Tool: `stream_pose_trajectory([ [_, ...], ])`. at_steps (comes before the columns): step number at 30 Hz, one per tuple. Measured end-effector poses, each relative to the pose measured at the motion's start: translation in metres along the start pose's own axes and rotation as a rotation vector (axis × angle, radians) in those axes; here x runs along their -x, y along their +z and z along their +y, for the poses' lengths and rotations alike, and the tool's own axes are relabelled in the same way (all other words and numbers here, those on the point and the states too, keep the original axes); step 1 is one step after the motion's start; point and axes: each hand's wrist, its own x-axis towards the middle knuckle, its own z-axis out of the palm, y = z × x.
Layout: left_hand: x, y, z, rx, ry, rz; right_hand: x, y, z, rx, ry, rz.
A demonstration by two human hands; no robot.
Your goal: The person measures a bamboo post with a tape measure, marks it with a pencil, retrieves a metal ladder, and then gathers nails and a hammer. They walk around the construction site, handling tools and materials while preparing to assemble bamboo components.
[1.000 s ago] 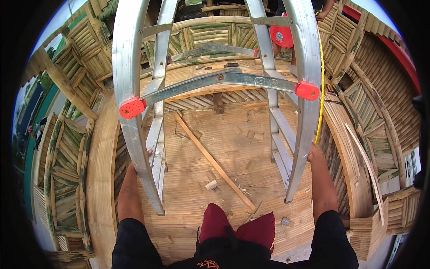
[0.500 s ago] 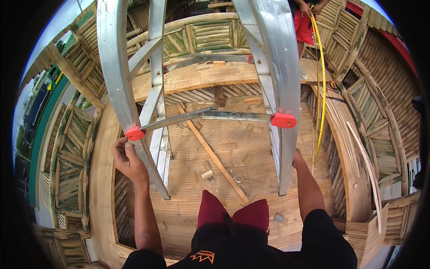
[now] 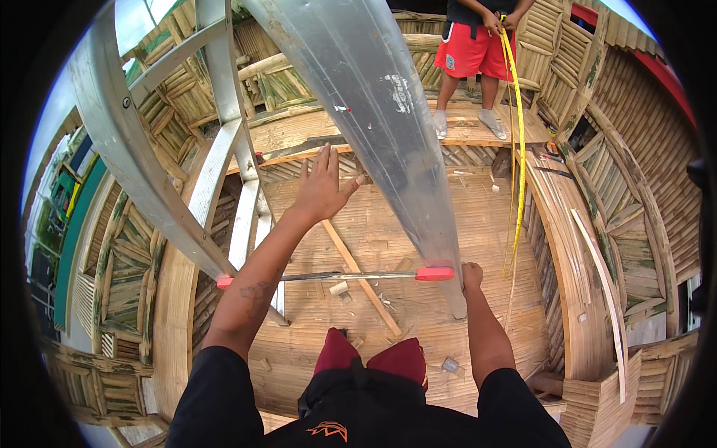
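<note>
An aluminium stepladder stands tilted in front of me, its broad right rail (image 3: pixel 381 127) and its left rail (image 3: pixel 131 134) rising toward the top of the view. My right hand (image 3: pixel 472 276) is closed on the outer edge of the right rail, beside a red plastic bracket (image 3: pixel 435 273); the rail hides part of the fingers. Between the two rails my left hand (image 3: pixel 326 188) is raised with fingers spread, holding nothing, its fingertips close to the broad rail. I cannot tell whether they touch. A metal spreader bar (image 3: pixel 351 275) crosses between the rails below, partly behind my left forearm.
A co-worker in red shorts (image 3: pixel 478 52) stands on the far bamboo bench (image 3: pixel 299 142), holding a yellow tape measure (image 3: pixel 518 149) that hangs down. On the slatted floor lie a wooden strip (image 3: pixel 362 280) and several offcuts. Thin strips (image 3: pixel 601 291) rest along the right bench.
The ladder has tilted and come nearer, its upper part swinging left. My left hand has left the left rail and moved up and right, opening. The co-worker shows more fully.
</note>
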Motion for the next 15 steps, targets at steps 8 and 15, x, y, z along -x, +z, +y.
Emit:
stream_pose_trajectory([
  [8, -0.143, 0.018, -0.025, 0.098, 0.031, 0.172, 0.177, -0.067, -0.020, -0.382, 0.135, 0.357],
  [15, -0.026, -0.001, 0.027, 1.147, -0.056, 0.290, 0.281, -0.110, 0.010, -0.714, 0.303, 0.388],
])
